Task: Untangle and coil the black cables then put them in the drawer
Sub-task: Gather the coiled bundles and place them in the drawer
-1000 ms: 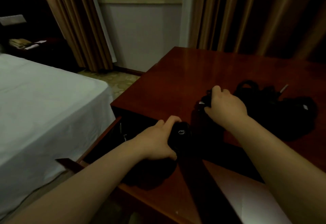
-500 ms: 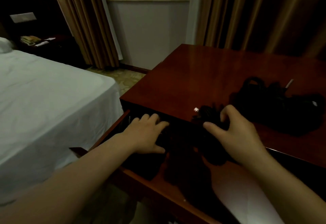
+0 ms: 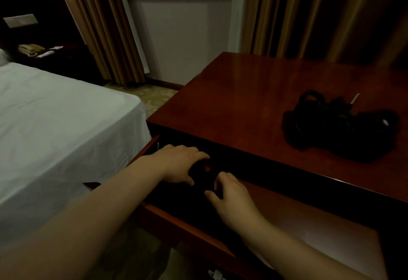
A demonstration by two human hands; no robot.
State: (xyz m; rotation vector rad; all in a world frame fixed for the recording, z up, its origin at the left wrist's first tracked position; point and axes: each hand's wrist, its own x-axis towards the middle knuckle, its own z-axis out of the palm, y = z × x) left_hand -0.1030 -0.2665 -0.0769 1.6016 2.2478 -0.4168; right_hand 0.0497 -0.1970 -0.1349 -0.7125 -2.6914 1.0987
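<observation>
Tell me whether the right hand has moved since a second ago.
Yes. The right hand came off the desk top toward the person, down into the open drawer.
</observation>
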